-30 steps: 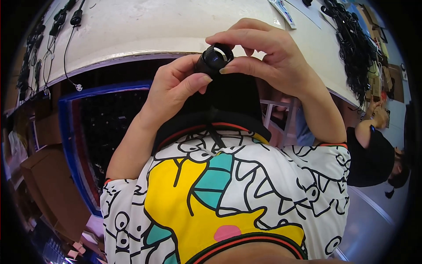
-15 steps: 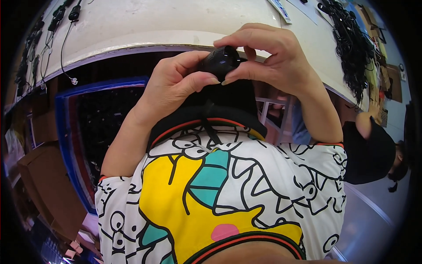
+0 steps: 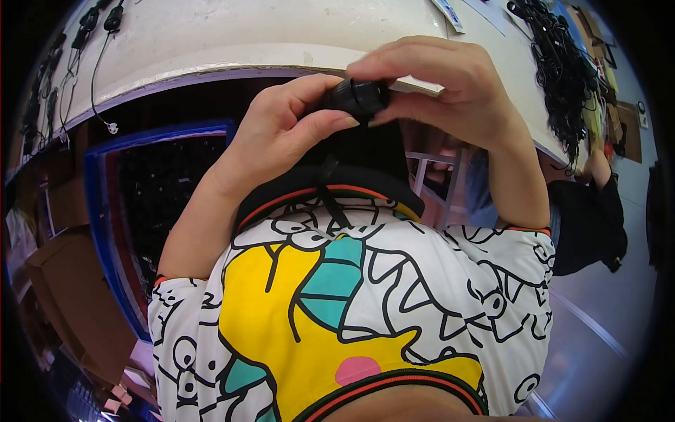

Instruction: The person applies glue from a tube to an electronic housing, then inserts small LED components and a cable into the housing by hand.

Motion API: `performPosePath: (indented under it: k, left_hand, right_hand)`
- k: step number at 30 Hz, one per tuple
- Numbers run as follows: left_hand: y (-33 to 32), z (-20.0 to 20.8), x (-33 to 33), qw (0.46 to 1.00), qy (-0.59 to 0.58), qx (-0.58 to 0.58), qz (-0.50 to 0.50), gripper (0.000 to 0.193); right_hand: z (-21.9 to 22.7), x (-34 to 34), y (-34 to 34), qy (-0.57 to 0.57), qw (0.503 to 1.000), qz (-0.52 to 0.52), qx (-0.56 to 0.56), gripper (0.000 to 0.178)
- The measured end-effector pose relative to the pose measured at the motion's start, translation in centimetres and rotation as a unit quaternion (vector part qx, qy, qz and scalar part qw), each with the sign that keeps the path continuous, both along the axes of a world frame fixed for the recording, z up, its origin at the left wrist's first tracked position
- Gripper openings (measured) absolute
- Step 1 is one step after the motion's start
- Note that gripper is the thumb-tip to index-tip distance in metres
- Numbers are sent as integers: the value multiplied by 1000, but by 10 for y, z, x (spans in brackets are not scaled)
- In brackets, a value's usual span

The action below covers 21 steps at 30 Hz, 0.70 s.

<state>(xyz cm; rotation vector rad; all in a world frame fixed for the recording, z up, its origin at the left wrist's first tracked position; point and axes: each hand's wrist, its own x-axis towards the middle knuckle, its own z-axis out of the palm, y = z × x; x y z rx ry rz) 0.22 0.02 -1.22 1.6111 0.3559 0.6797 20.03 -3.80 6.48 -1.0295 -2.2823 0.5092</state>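
In front of my body, just off the table's near edge, I hold a short black cylindrical plastic part (image 3: 357, 98). It is ribbed at its left side and has a ring-like collar at its right end; its exact kind I cannot make out. My left hand (image 3: 287, 126) pinches the ribbed end between thumb and fingers. Around the collar end curl the thumb and fingers of my right hand (image 3: 453, 88), slightly blurred, with part of the grip hidden behind the part.
Beyond my hands lies the white table (image 3: 232, 35). Black cords with fittings (image 3: 112, 20) lie at its left, a heap of black cables (image 3: 555, 77) at its right. A blue-rimmed bin (image 3: 105, 232) of small dark pieces stands below left. Another person (image 3: 587, 221) is at the right.
The black part has turned slightly, and its collar end shows more. My right fingers have shifted around it. The person at the right has moved.
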Motion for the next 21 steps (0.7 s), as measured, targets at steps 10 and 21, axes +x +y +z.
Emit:
performPosePath:
  k: [10, 21]
  left_hand:
    - [-4, 1, 7, 998, 9, -21, 61, 27]
    - [3, 8, 4, 990, 100, 43, 88, 25]
  right_hand:
    - [-2, -6, -9, 18, 992, -123, -16, 31]
    - [14, -17, 0, -90, 972, -193, -93, 27]
